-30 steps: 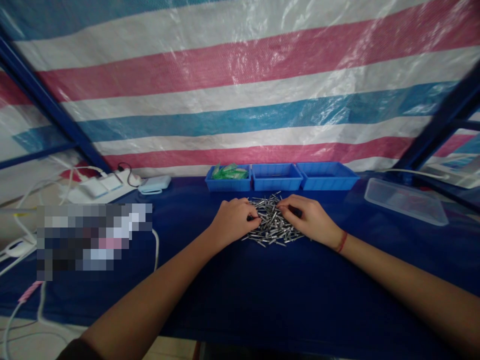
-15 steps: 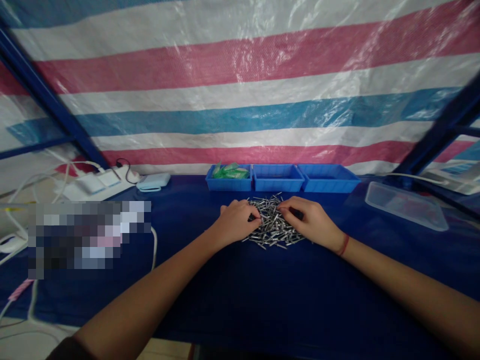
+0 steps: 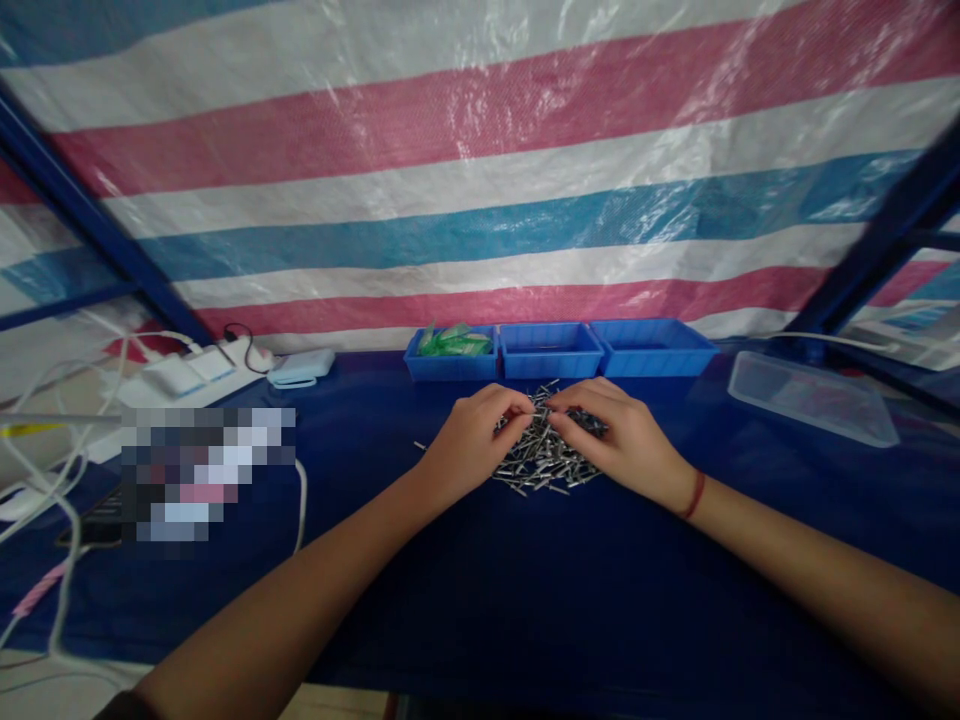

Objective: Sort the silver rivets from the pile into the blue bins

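A pile of thin silver blind rivets lies on the blue tabletop between my hands. My left hand, thumb and forefinger pinched, has a rivet at its fingertips above the far part of the pile. From the other side my right hand, with a red cord on the wrist, pinches at the same rivet; its fingertips almost meet those of the left. The fingers partly cover the rivet. A single rivet lies apart, left of my left hand.
Behind the pile stand three blue bins in a row: a left bin holding green plastic packets, a middle bin and a right bin. A clear plastic lid lies right. Left are a power strip, cables and a light-blue case.
My hands have come together over the pile, fingertips nearly meeting at a rivet. Earlier they were apart, each in the pile. The lone rivet at left now shows.
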`<control>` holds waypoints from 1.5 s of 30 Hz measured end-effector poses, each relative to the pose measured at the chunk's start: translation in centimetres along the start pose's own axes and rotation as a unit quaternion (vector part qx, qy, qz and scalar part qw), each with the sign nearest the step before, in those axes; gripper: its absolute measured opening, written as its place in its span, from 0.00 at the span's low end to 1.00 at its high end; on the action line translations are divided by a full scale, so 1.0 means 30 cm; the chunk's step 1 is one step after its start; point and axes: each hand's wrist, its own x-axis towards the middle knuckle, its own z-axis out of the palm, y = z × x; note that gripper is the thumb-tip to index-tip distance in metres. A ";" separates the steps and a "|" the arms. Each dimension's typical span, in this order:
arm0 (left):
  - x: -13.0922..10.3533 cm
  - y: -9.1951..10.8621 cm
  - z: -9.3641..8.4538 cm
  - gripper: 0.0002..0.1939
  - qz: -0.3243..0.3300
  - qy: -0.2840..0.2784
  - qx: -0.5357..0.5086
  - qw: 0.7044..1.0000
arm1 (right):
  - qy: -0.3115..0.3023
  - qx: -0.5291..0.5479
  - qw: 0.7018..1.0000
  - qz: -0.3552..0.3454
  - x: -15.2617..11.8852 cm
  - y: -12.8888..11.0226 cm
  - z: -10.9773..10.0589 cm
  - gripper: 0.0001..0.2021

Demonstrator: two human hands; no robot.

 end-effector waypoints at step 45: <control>-0.010 0.019 0.022 0.08 0.016 0.019 -0.109 0.994 | 0.009 -0.023 0.994 -0.104 0.009 -0.048 -0.035 0.07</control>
